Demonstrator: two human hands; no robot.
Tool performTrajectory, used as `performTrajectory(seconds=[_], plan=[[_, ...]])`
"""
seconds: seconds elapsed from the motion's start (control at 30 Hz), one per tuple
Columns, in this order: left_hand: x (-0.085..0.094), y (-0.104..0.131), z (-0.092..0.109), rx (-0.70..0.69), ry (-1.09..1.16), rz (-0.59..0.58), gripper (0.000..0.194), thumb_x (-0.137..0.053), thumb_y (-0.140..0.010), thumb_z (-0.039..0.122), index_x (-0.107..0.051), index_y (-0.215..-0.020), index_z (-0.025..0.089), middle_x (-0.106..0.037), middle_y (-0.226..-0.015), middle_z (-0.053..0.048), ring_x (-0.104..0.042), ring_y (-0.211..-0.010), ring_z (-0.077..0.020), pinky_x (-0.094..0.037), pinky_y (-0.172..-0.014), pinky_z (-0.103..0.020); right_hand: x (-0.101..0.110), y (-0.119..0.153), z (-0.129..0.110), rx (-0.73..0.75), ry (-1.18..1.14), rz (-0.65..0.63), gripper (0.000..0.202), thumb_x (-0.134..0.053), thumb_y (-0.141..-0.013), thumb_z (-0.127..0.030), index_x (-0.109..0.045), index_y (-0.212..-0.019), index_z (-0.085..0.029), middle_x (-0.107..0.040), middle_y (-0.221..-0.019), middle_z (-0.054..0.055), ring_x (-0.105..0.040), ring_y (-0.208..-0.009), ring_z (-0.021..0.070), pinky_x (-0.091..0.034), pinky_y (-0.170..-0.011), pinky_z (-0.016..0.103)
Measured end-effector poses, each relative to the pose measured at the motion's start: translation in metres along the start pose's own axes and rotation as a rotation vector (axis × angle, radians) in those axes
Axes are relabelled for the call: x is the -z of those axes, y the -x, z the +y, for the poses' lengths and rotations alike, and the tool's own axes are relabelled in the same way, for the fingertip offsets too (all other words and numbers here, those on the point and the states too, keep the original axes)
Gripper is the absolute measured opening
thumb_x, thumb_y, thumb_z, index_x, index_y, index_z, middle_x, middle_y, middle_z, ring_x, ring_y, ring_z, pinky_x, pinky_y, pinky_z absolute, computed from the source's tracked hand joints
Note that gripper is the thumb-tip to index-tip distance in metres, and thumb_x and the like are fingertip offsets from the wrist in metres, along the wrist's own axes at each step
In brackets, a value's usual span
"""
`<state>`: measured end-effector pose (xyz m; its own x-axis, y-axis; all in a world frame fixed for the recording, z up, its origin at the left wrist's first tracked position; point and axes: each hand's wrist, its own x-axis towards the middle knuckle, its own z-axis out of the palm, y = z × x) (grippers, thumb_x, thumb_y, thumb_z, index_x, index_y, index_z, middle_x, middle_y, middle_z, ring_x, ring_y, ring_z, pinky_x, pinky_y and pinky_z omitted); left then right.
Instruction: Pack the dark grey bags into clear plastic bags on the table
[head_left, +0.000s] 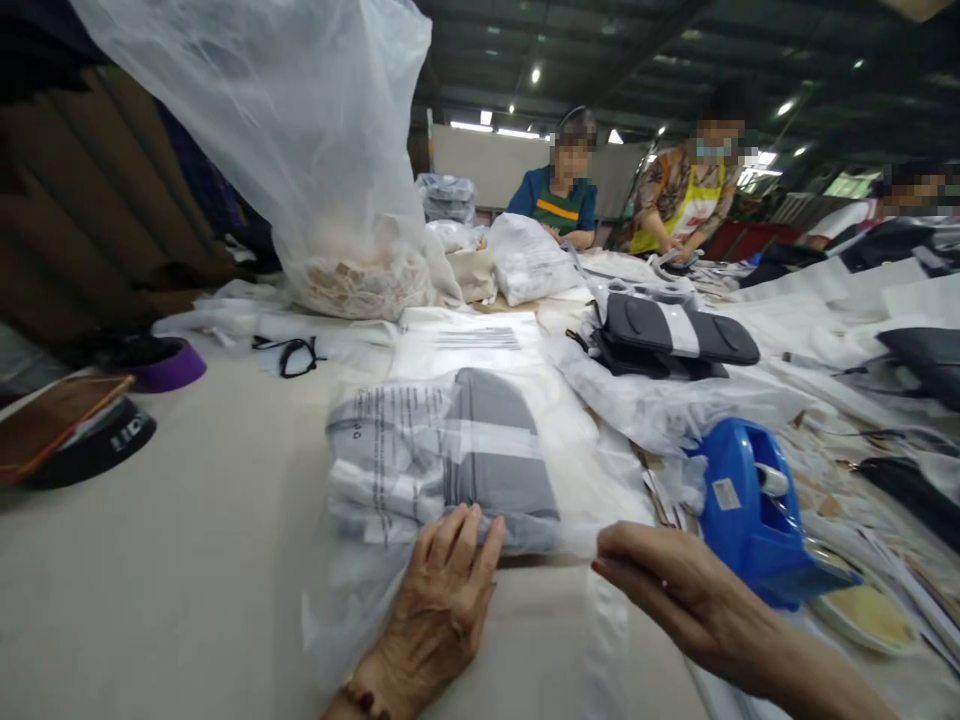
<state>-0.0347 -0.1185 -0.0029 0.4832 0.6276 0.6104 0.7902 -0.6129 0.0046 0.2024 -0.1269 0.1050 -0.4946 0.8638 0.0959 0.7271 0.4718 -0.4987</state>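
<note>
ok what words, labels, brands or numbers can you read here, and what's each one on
None reads clearly.
Front bag: print, blurred.
Bags behind: dark lines, blurred.
White bag: print, too faint.
Black item: white marks, blurred.
Blue dispenser: label, too small.
Yellow apron: print, blurred.

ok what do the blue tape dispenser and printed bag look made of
The blue tape dispenser looks like hard, semi-glossy plastic: smooth, moulded curves. The printed bag seems thin, cloudy plastic film: it wrinkles, and the grey case shows through hazily.
</note>
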Motion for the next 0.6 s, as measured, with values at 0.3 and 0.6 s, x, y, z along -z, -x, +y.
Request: performTrajectory(seconds=[0.3,0.6], plan=[[-0.007,0.007,0.003,0.076,0.081,0.008,0.036,-0.046,-0.084,0.016,-0.055,-0.119,0.016,-0.043,-0.128,-0.017,-0.038,-0.12,-0.0298,-0.041,-0.093,-0.043,-0.026,-0.104,-0.004,0.223,0.07,-0.388,0.015,-0.051,-0.084,-0.017,-0.056,-0.07,-0.019,-0.054,-0.058,-0.004,-0.046,-0.052,0.0085,-0.032,-0.052,0.019],[-0.011,0.014,0.003,0.072,0.035,-0.074,0.05,-0.05,-0.082,0.016,-0.043,-0.131,0.018,-0.038,-0.133,-0.018,-0.033,-0.124,-0.0321,-0.042,-0.094,-0.046,-0.036,-0.135,-0.005,-0.043,0.171,-0.441,0.015,-0.064,-0.071,-0.023,-0.057,-0.059,-0.018,-0.049,-0.051,-0.004,-0.041,-0.048,0.0082,-0.024,-0.046,0.02]])
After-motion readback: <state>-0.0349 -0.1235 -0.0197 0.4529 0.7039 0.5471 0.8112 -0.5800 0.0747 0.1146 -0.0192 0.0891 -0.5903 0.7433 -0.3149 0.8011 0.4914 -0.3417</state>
